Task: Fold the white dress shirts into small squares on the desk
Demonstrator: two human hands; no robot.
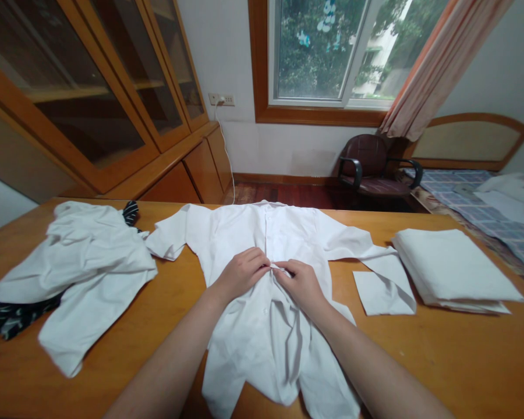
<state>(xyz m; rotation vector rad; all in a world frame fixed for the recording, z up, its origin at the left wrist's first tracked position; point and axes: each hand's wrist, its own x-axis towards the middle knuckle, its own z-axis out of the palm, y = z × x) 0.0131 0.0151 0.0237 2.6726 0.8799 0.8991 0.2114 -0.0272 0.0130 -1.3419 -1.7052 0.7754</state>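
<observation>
Table (463, 355): wood, right across the view!
Shirt (240, 233): white, front up mid-table, 2 sleeves (347, 241) out wide, lower half rumpled.
Clothes heap (100, 262): white over black-patterned cloth (30, 314), on the left.
Folded cloth (452, 265): white, sitting off to the right.
Left hand (243, 270) and right hand (300, 283): both pinching the shirt's front, just beside each other!

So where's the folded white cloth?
In the head view, the folded white cloth lies on the wooden table, at the right, beside a sleeve of the spread shirt.
</observation>
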